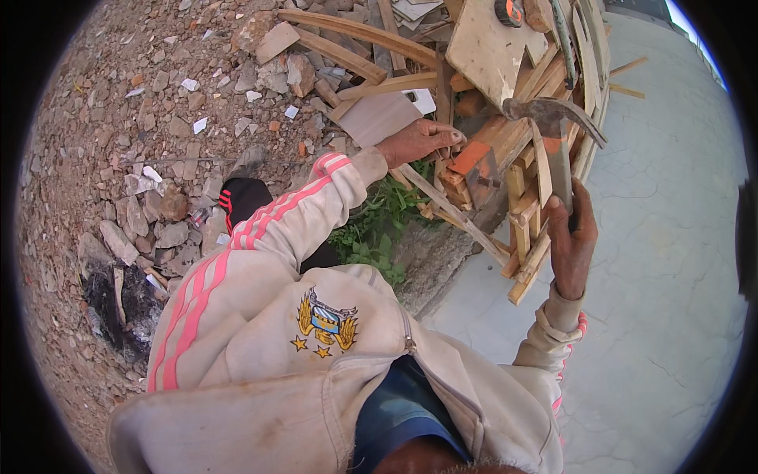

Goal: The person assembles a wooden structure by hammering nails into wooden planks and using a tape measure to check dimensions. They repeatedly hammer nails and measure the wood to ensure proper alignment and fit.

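My right hand (572,237) is wrapped round the handle of a claw hammer (558,170), held upright at the right of the wood pile. The hammer's worn metal head and curved claw are at the top, above an orange band on the handle. My left hand (422,142) reaches over the pile's near left side, thumb and fingers pinched together. Whatever sits between those fingertips is too small to make out. Just right of them lies a flat piece with an orange strip (471,158) and a greyish plate, on stacked wooden strips (513,142).
A board (489,51) tops the pile, with a black-and-orange tape measure (509,12) at its far edge. Long battens (363,31) stick out left. Rubble (174,103) covers the left ground, green weeds (379,229) grow below the pile, and a cracked grey wall (663,237) stands right.
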{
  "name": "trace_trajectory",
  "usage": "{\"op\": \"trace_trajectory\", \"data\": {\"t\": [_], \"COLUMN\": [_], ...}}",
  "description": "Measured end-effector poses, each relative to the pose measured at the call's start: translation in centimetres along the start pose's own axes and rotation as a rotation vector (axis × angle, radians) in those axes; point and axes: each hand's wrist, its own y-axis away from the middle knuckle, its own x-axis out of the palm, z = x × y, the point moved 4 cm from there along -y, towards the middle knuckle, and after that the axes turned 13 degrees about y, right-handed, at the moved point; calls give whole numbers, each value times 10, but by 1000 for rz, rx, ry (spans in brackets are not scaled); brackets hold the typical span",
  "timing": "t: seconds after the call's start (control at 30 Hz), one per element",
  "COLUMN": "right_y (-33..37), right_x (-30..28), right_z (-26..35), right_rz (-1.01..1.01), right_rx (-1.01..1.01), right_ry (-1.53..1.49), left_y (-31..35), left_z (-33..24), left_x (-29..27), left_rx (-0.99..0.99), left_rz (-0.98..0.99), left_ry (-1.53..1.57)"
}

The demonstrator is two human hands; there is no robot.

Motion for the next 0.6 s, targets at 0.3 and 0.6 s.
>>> {"op": "trace_trajectory", "data": {"t": [0.3,0.6], "right_y": [118,192], "right_x": [105,135], "right_z": [-81,-139], "right_rz": [-304,-450], "right_rx": [445,667], "right_ry": [-564,-577], "left_y": [26,30], "left_z": [-14,-25], "left_x": [24,37], "left_rx": [292,408], "left_rz": [-41,-173], "left_ry": [-386,-721]}}
